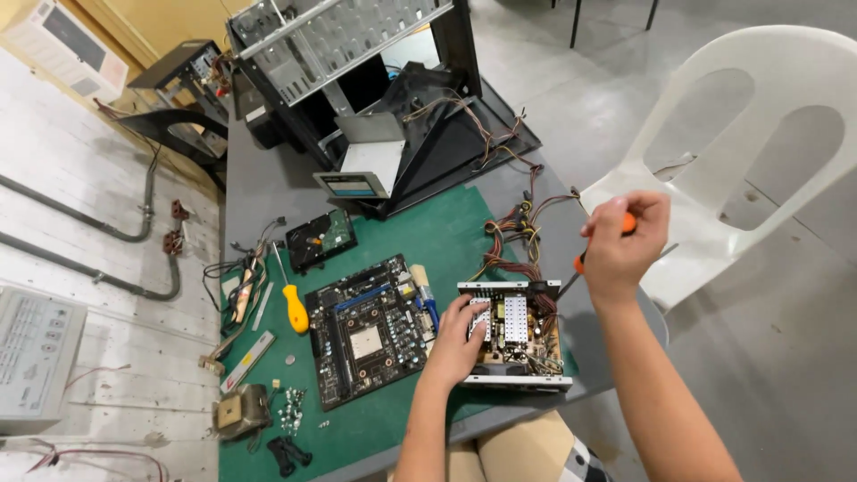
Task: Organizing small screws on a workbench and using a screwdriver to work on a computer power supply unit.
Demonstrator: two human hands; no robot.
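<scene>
Hands work over an opened power supply unit point(516, 335) that sits at the near right edge of a green mat point(446, 232) on the tabletop point(268, 183). The left hand point(458, 337) lies flat on the unit's left side, fingers slightly spread and pressing on the perforated metal inside the case. The right hand point(622, 239) is raised just right of the unit, fist wrapped tightly round the orange handle of a screwdriver point(596, 245), whose dark shaft slants down to the unit's far right corner. A bundle of coloured cables point(518, 236) runs from the unit's far side toward a black computer case point(375, 89) standing open at the far end of the tabletop. Just left of the unit lies a black motherboard point(368, 328), touching or nearly touching the left hand's wrist side. Farther left, a yellow-handled screwdriver point(291, 299) rests on the mat, with a hard drive point(321, 239) beyond it. Small screws point(291, 409) lie near the mat's near left corner. A white plastic chair point(741, 143) stands to the right, apart from the tabletop.
</scene>
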